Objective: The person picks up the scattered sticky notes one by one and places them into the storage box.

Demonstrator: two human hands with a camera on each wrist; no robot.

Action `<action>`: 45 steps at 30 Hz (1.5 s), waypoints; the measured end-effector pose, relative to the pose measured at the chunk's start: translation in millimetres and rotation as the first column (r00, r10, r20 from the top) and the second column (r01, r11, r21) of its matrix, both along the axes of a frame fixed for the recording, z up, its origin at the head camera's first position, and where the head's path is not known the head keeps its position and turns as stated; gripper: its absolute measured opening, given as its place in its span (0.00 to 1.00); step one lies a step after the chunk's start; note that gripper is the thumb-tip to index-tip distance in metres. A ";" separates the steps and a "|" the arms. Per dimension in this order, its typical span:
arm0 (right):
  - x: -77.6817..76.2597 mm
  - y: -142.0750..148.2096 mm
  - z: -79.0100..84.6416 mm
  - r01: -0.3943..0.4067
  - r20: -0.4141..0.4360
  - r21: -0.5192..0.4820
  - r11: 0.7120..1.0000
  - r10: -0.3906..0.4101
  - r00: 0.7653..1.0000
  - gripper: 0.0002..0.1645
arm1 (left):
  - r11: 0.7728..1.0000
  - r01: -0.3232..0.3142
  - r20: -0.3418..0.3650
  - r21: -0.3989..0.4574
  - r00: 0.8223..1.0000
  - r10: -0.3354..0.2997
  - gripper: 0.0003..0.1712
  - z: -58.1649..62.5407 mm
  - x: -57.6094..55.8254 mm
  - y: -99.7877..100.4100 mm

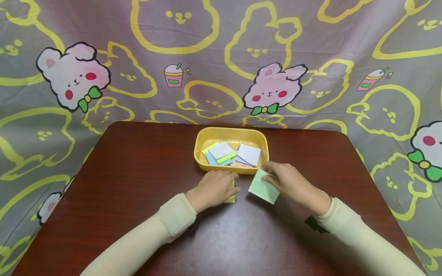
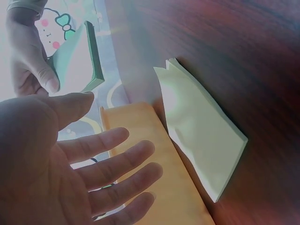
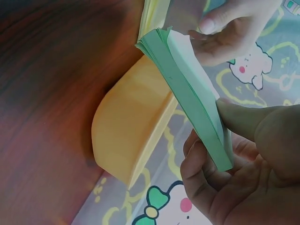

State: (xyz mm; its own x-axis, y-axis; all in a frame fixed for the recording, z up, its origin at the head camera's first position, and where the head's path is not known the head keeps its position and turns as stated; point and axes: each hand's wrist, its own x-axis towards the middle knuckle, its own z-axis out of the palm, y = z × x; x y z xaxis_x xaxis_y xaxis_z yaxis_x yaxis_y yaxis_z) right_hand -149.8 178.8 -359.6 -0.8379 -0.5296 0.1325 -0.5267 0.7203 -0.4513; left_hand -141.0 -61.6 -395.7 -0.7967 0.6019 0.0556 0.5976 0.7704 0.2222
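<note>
A green sticky note pad [image 1: 263,187] is pinched between the thumb and fingers of my right hand [image 1: 293,186], just in front of the tray's right end. In the right wrist view the green pad [image 3: 187,93] shows its thick edge, with sheets fanning at one end. My left hand [image 1: 214,188] hovers over a pale yellow sticky note pad [image 1: 231,193] and hides most of it. The left wrist view has that yellow pad [image 2: 197,126] lying on the table beside the tray, apart from the left hand's [image 2: 61,159] extended fingers.
A yellow plastic tray [image 1: 231,168] stands toward the table's far edge. Inside lie several note pads: a white one [image 1: 221,149] over green, yellow and blue ones at left, and a pale lilac one [image 1: 249,154] at right. A patterned curtain [image 1: 221,57] hangs behind the brown table [image 1: 138,172].
</note>
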 end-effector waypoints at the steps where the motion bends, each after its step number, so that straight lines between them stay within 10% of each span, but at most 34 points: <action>1: -0.2 0.3 0.6 -0.001 -0.003 -0.001 1.000 0.001 1.000 0.11 | 1.000 0.000 0.004 0.001 1.000 0.000 0.21 0.0 -0.1 0.4; 45: -10.4 14.2 23.4 0.055 -0.048 -0.021 0.998 -0.055 0.997 0.13 | 1.000 0.011 -0.021 0.022 1.000 -0.010 0.22 14.3 -7.9 12.3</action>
